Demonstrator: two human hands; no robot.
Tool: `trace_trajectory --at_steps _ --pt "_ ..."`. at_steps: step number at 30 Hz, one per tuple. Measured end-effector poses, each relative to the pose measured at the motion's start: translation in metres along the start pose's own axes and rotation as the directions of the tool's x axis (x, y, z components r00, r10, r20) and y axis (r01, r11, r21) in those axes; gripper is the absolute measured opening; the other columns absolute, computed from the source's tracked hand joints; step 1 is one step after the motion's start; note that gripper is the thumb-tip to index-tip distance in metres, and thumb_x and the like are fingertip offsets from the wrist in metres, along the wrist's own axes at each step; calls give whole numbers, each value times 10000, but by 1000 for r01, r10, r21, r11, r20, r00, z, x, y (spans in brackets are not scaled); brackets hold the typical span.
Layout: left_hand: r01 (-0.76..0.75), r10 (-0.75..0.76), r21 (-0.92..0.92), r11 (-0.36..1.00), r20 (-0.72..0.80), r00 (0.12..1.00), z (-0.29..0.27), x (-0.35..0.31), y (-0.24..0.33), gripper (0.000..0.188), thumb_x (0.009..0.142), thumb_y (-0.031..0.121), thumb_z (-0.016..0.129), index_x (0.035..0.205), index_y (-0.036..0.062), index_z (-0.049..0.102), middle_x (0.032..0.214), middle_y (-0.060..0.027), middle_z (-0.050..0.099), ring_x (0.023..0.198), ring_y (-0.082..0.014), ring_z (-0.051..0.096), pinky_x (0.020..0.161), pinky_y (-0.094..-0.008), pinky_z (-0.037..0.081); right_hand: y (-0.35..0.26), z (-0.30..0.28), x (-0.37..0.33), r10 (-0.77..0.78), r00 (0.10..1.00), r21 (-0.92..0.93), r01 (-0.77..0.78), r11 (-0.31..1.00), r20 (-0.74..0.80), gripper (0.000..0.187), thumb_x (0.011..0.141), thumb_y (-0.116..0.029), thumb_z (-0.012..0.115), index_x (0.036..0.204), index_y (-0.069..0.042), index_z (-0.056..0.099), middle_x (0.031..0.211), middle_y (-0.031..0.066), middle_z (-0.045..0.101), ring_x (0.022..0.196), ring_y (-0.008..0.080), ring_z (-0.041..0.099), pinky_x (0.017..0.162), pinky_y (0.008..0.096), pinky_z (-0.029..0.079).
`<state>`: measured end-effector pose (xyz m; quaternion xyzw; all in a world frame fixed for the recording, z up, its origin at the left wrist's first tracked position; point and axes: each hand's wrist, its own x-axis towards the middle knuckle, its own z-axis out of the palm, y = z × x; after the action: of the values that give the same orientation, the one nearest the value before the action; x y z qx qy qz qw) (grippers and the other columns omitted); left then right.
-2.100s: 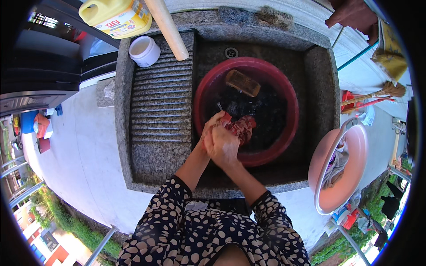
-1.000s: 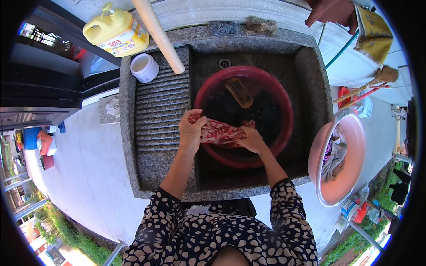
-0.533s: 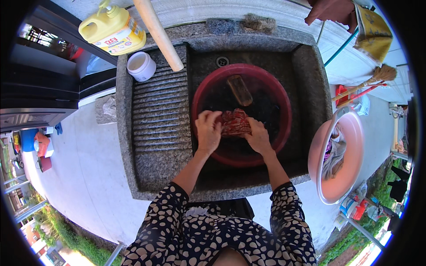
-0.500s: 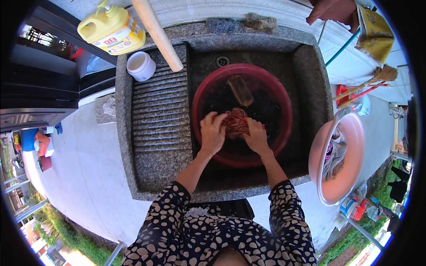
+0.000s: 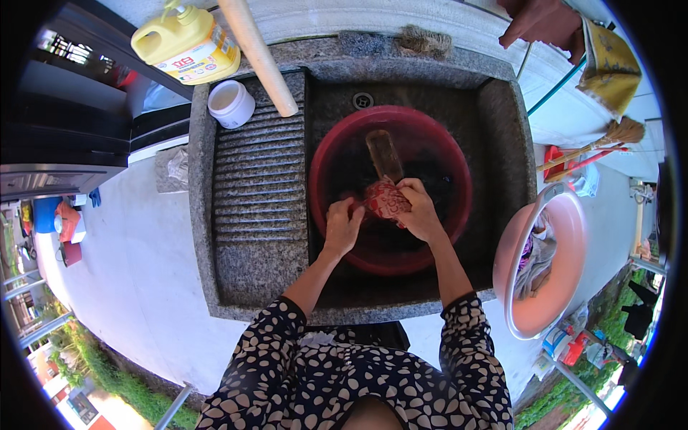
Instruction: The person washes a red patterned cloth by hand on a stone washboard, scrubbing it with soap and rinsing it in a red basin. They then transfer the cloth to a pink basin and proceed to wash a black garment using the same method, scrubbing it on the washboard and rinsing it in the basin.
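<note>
1. Red cloth (image 5: 387,198) with a pale pattern is bunched up between the two hands, over the near half of the washing basin.
2. The right hand (image 5: 421,213) has its fingers and thumb clamped on the right side of the cloth.
3. The left hand (image 5: 342,227) is at the cloth's left end, with its fingers bent; whether they pinch the cloth or only lie against it, I cannot tell.
4. Just beyond the cloth, a long brown block (image 5: 384,152) lies in the basin, its near end close to the bunched fabric.
5. Around all this stands the round, dark red basin (image 5: 464,190), with dark contents inside.
6. The basin sits in a grey stone sink (image 5: 358,314), near a round drain (image 5: 362,100) on the sink floor.
7. To the left is the sink's ridged washboard (image 5: 259,168); a white tub (image 5: 235,113) stands at its far corner, beside a wooden stick (image 5: 261,57).
8. A yellow jug (image 5: 188,51) with a pump top stands behind the tub.
9. Right of the sink, a pink tub (image 5: 562,287) holds crumpled clothes (image 5: 536,265).
10. Farther out, a broom (image 5: 625,131) shows near the wall.
</note>
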<state>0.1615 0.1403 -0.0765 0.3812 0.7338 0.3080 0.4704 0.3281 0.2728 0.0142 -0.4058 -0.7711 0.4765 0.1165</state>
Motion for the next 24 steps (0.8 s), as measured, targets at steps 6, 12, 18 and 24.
trace_trajectory --at_steps 6,12,18,24 --pt "622 -208 -774 117 593 778 -20 -18 89 859 858 741 431 1377 56 451 1333 -222 518 1245 -356 498 1019 -636 350 -71 -18 -45 7 999 677 23 736 -41 579 614 108 646 1185 59 568 1273 85 559 1191 167 534 988 282 437" --pt "539 214 -802 -259 496 842 -4 -7 62 471 904 520 579 973 61 655 1016 -159 670 963 -314 649 890 -473 531 -62 21 -97 173 984 961 -80 265 34 524 669 90 586 1176 -24 521 1074 49 627 792 61 602 605 169 445" --pt "419 -19 -867 -268 440 898 -1 -14 59 606 889 589 556 1196 68 592 1186 -177 625 1101 -311 613 931 -476 519 -59 11 -90 262 952 954 80 289 -160 430 805 -32 600 1199 -114 447 1019 45 615 841 101 613 656 221 492" --pt "456 161 -854 -249 428 889 -20 -29 92 792 854 756 407 1298 111 525 1265 -148 587 1161 -322 575 993 -485 466 -33 -10 -59 375 877 919 160 359 -299 212 954 -118 509 1133 -19 566 1056 104 645 958 189 644 846 317 538"
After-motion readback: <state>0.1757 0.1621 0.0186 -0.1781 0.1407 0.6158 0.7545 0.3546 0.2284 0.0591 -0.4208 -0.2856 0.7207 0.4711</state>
